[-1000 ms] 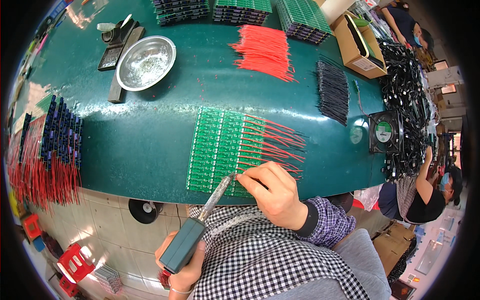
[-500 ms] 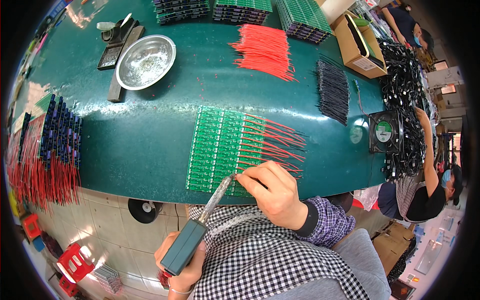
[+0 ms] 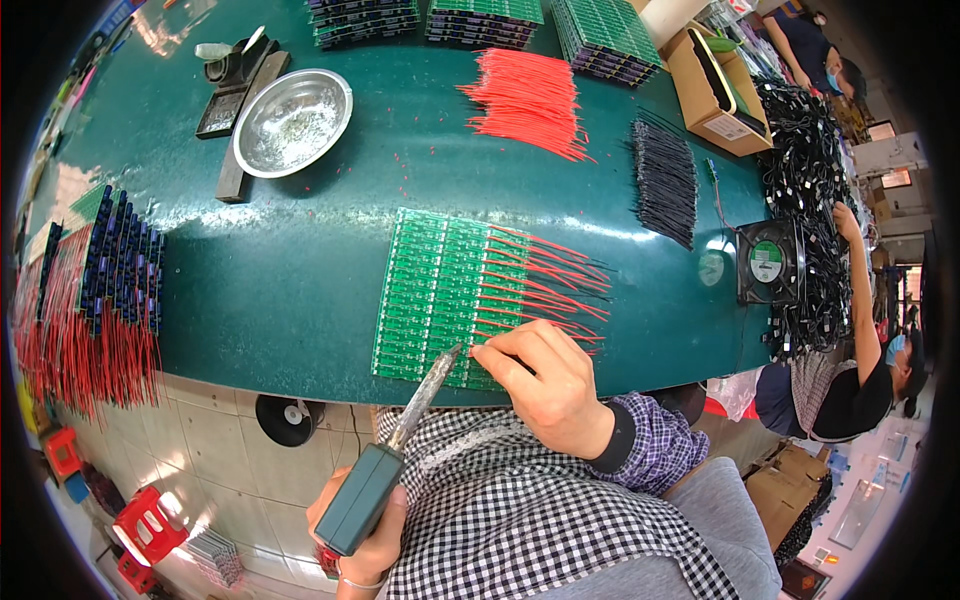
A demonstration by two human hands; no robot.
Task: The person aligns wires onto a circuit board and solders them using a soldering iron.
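A green panel of circuit boards point(image 3: 425, 290) lies near the table's front edge. Red and black wires point(image 3: 555, 292) stick out from its right part. My left hand point(image 3: 375, 553) is closed around the dark green handle of a soldering iron point(image 3: 360, 498). The iron's tip points up and right over the panel's lower part, a short gap from my right fingertips. My right hand point(image 3: 550, 390) is closed in a pinch on a red wire at the panel's lower right; most of that wire is hidden by the fingers.
Beyond the panel lie bundles of red wires point(image 3: 525, 103) and black wires point(image 3: 664, 183). A metal bowl point(image 3: 335, 125) stands far left, by an iron stand point(image 3: 222, 110). Wired boards point(image 3: 95, 300) are stacked left; a fan point(image 3: 768, 263) sits right. Co-workers are at the right.
The soldering iron's tip has drawn back slightly left, away from my right fingertips. My right hand stays almost in place, still pinching the wire.
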